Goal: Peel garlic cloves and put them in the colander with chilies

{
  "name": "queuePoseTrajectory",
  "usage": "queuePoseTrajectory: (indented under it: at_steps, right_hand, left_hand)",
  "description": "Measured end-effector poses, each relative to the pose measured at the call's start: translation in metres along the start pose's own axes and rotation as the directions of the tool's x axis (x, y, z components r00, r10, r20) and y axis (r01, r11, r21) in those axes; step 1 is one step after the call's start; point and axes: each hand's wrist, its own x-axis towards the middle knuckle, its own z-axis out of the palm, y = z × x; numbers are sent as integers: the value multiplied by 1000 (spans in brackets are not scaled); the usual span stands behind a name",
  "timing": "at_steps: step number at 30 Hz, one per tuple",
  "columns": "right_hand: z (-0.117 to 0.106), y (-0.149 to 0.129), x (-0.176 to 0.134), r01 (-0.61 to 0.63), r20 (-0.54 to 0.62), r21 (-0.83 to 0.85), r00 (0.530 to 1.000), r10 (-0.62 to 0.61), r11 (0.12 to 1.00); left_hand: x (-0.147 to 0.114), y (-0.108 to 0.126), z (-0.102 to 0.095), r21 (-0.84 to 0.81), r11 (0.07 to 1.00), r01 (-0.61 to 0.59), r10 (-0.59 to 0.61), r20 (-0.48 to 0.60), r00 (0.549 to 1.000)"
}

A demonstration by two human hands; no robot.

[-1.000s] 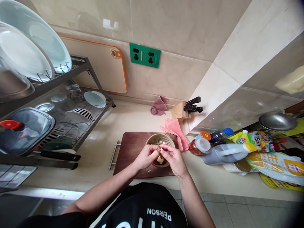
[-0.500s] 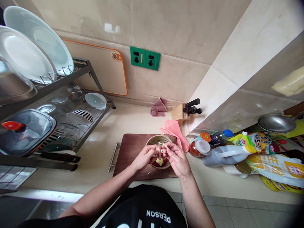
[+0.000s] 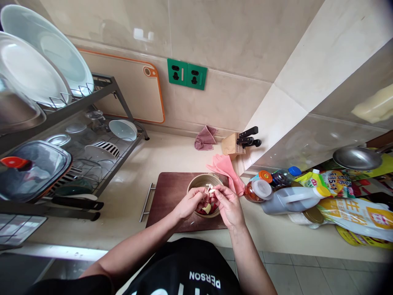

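My left hand (image 3: pixel 194 202) and my right hand (image 3: pixel 227 205) are brought together over a beige slatted basket (image 3: pixel 193 182). The fingertips of both hands are pinched on a small whitish piece (image 3: pixel 210 189) that looks like a garlic clove; its details are too small to make out. Inside the basket lie a pale yellow chunk (image 3: pixel 207 208) and dark red pieces, partly covered by my fingers. Beneath the basket is a dark reddish-brown cutting board (image 3: pixel 168 196). A tiny white scrap (image 3: pixel 192 223) rests on the board near its front.
To the left stands a dish rack (image 3: pixel 123 96) with plates, bowls and glasses. Pink gloves (image 3: pixel 225 170), a knife block (image 3: pixel 230 143) and a folded cloth (image 3: pixel 205 137) lie behind the board. Jars, bottles and packets crowd the right, including a large yellow-capped jug (image 3: pixel 291 200).
My fingers have shifted slightly around the small whitish piece, which shows more between the fingertips now. Both hands remain over the basket, and the view has moved a little.
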Motion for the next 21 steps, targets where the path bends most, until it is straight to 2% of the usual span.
queuePoseTrajectory:
  at_steps: [3,7,12,21]
  right_hand:
    - [2,3,0,56,-25,-59,998,-57,997]
    - [0,7,-1,146,2,-206,989,-149,967]
    - [-4,11,-2,269,35,-408,959,-280,872]
    - [6,2,-10,447,139,-572,879,-456,688]
  left_hand:
    - [-1,0,0,37,999,-36,35,18,999]
    - [-1,0,-1,77,994,-82,82,1,997]
    - [0,-3,-1,71,994,-88,90,-21,996]
    - [-1,-5,-4,82,986,-143,144,-7,989]
